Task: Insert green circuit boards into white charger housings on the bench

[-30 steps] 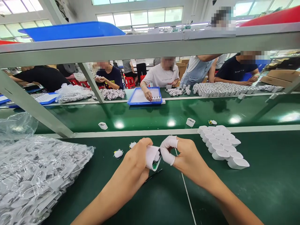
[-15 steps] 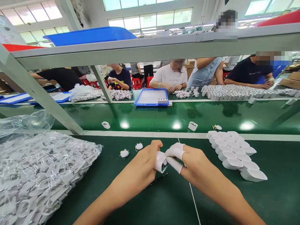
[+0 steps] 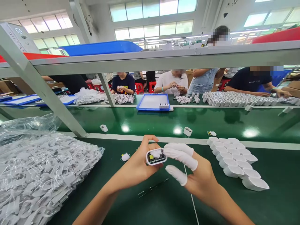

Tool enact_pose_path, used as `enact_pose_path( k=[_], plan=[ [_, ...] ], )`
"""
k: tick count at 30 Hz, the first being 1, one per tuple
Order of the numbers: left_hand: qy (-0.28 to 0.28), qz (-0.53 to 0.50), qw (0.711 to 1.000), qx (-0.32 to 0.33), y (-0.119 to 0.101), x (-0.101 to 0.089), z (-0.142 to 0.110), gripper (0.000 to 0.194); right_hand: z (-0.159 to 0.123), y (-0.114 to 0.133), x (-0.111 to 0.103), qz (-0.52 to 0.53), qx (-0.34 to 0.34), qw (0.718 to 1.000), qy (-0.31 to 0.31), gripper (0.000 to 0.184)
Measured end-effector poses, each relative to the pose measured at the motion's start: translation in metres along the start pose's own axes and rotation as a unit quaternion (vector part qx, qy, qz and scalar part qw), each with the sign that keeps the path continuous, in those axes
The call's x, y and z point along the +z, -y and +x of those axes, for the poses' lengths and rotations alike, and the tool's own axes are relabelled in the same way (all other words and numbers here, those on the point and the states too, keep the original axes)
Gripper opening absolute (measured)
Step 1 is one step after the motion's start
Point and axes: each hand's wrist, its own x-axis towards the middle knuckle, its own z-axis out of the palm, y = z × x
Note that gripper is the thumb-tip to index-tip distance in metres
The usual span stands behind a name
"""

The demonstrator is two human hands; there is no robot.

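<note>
My left hand [image 3: 137, 162] is wrapped round a white plastic housing [image 3: 147, 160], its oval open end turned towards me. Inside it sits a circuit board [image 3: 156, 155] with white, yellow and black parts. Just to the right, my right hand [image 3: 199, 170] wears white finger covers; thumb and fingers are spread apart. Its fingertips are at the housing's right edge; whether they touch it I cannot tell. On the green bench left of my hands lies a loose circuit board [image 3: 125, 157] with a white top. Below the hands rests a thin dark object [image 3: 153, 188].
White housings [image 3: 234, 159] stand in rows at right. A clear bag of white plastic parts [image 3: 47, 175] fills the left. Across the green belt [image 3: 150, 123], scattered pieces lie; co-workers sit behind a blue tray [image 3: 152, 101]. A shelf beam [image 3: 150, 61] crosses above.
The housing has been turned so its open end faces me. My right hand's fingers have spread from their pinch at its opening. The head view has tilted slightly upward.
</note>
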Motion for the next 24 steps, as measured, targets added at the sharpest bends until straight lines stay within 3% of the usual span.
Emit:
enact_pose_path(
  k=[10, 16, 24],
  plan=[
    [0.057, -0.068, 0.996, 0.016, -0.003, 0.007, -0.002, 0.043, -0.006, -0.005, 0.019, 0.003, -0.066, 0.997, -0.045, 0.028],
    [0.067, -0.053, 0.994, -0.063, -0.005, 0.003, 0.001, 0.049, -0.004, -0.012, 0.015, 0.050, -0.010, 0.998, 0.036, 0.026],
    [0.058, 0.029, 0.994, -0.094, -0.003, 0.001, 0.005, 0.053, -0.009, -0.015, 0.014, 0.019, 0.056, 0.986, 0.153, 0.030]
  ],
)
